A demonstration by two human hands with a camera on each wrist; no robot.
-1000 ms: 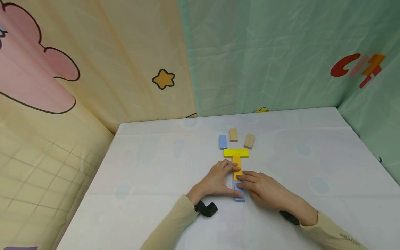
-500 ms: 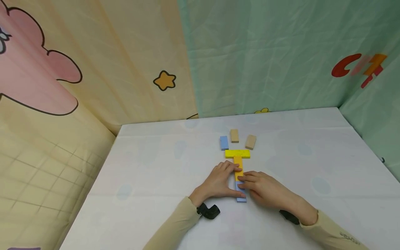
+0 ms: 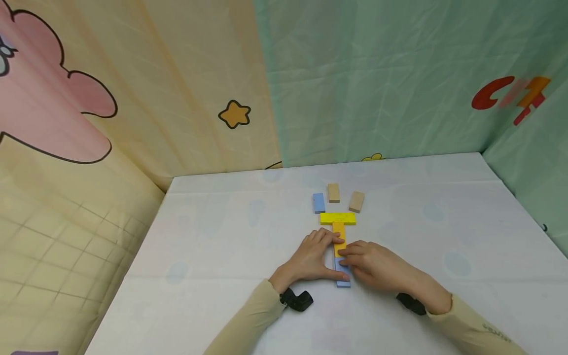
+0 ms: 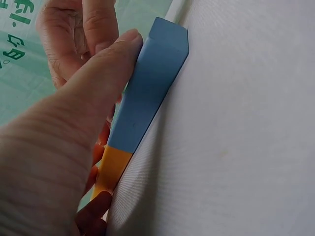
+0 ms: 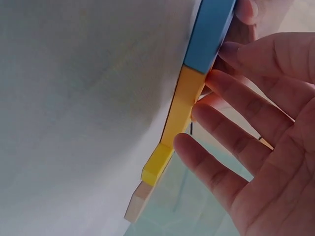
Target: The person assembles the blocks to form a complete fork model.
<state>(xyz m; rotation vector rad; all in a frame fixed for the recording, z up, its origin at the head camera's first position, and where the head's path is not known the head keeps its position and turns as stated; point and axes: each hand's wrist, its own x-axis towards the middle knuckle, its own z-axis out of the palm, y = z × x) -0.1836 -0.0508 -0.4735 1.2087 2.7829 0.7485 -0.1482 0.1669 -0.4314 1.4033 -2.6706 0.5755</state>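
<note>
On the white table, a blue block (image 3: 343,284) and an orange block (image 3: 338,229) lie end to end. At their far end a yellow block (image 3: 338,219) lies crosswise, forming a T. My left hand (image 3: 310,257) spans the stem from its left, the thumb on the blue block and fingertips on the orange one. From the right, my right hand (image 3: 377,265) touches the stem near the blue-orange joint with extended fingers. The right wrist view shows those fingers spread beside the blue block (image 5: 209,37) and orange block (image 5: 183,105). Fingers partly cover both blocks.
Beyond the T lie a loose blue block (image 3: 318,203) and two plain wooden blocks, one in the middle (image 3: 334,193) and one tilted to the right (image 3: 357,202). Printed curtains (image 3: 386,88) hang behind and beside the table (image 3: 213,236).
My right hand has shifted very slightly, its knuckles a little higher. The left hand keeps its place on the blocks. The head view has moved a touch; the blocks look unchanged.
</note>
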